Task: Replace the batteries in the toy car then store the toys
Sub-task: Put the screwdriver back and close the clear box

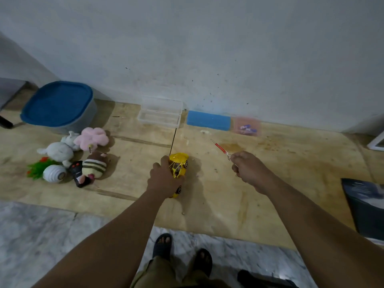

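The yellow toy car [179, 169] sits at the middle of the wooden surface [228, 196], gripped from its 9 o'clock side by the left hand [164, 179], whose fingers curl over the roof; the forearm reaches in from 7 o'clock. A thin dark antenna [173, 142] rises from the car toward 12 o'clock. At 3 o'clock of the car, well apart from it, the right hand [248, 168] is closed in a pinch on the clear end of a red screwdriver [220, 148], its tip pointing toward 11 o'clock; that arm comes in from 5 o'clock.

Bare wood lies open between the hands and toward the near edge at 6 o'clock, where marble floor [41, 235] begins. At 12 o'clock a clear plastic case [159, 115] lies open against the wall [207, 48], with a blue box [208, 120] and a blurred pink packet [247, 126] toward 1 o'clock. At 9 o'clock lies a heap of plush toys [68, 150] and a black remote control [78, 173]; beyond, at 10 o'clock, stands a grey bin with a blue lid [58, 102]. A dark object [365, 204] overhangs the 4 o'clock edge. No writing can be read.
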